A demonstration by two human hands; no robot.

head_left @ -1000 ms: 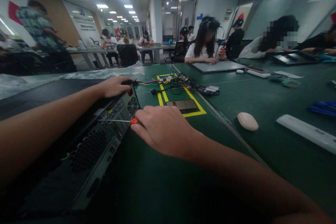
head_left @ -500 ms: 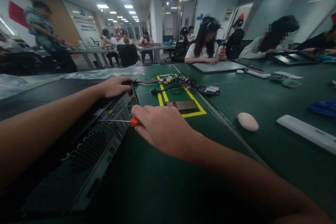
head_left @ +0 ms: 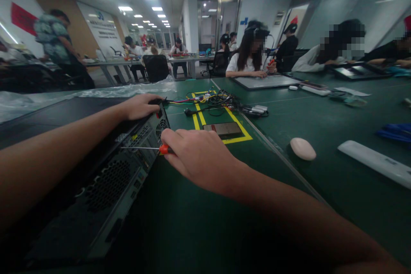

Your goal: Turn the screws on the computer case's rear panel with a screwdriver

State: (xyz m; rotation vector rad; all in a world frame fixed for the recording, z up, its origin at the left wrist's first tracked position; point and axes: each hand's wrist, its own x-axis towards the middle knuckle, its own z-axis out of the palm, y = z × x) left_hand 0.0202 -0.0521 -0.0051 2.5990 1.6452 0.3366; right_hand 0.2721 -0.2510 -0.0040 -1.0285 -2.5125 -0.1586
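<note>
The screwdriver [head_left: 144, 148] lies sideways, its tip on the back of the computer box [head_left: 105, 188]. The right hand [head_left: 199, 158] is closed round its red handle. At 11 o'clock from it, the left hand [head_left: 141, 106] bends its fingers round the box's top corner. Wires [head_left: 221, 100] lie at 12 o'clock.

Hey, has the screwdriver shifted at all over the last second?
No. The screwdriver lies at the same spot against the computer case, just below its fan grille, with the right hand gripping the handle.

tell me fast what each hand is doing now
Left hand: on the case top corner, fingers curled over it; grip cannot be told.
Right hand: closed on the screwdriver, tip at the case's back.
</note>
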